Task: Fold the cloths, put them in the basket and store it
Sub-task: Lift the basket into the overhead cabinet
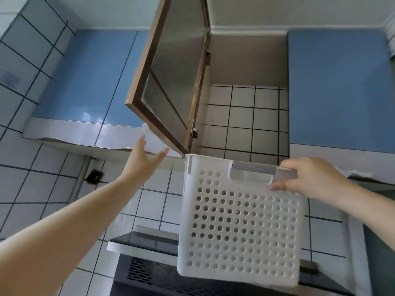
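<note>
The right hand (310, 178) grips the grey handle of the white basket (239, 221), its rim pointing up toward the open cupboard (245, 60), while the left hand (143, 159) reaches up, fingers spread and holding nothing.

The white perforated plastic basket (239, 214) shows only its holed wall, so its contents cannot be made out. The open wood-framed cupboard door (171, 77) hides the cupboard's left inner wall. The dark range hood (149, 272) is cut off by the bottom edge.
</note>
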### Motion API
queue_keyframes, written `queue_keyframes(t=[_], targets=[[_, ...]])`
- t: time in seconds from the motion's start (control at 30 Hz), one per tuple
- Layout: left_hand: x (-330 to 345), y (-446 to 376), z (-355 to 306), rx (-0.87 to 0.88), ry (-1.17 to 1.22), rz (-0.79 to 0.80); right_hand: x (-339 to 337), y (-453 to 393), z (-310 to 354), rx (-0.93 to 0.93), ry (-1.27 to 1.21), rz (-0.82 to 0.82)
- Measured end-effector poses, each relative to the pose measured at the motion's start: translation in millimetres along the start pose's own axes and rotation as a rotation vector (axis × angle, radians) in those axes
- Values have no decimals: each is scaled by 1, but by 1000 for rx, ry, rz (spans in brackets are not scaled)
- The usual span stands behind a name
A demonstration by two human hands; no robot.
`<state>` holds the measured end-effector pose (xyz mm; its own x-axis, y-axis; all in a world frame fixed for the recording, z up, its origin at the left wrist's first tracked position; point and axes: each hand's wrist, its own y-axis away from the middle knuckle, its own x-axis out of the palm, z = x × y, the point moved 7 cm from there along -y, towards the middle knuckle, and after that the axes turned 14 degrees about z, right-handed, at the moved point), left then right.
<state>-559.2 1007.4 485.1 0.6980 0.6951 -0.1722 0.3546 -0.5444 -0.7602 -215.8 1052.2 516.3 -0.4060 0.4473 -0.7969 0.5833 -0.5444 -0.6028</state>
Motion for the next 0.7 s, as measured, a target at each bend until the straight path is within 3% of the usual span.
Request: queue_keyframes(t=[0.07,0.2,0.3,0.47,0.7], targets=[[31,48,33,-130,347,209,-7,5,0,28,15,-6],[93,153,86,-456,799,560,-19,8,4,38,65,-24],[131,189,72,-427,932,781,-28,15,5,7,89,-36],[143,201,19,-223,904,653,-51,36,9,-15,45,-34],[141,225,-26,-106,966,455,-81,63,4,-103,-27,-7]])
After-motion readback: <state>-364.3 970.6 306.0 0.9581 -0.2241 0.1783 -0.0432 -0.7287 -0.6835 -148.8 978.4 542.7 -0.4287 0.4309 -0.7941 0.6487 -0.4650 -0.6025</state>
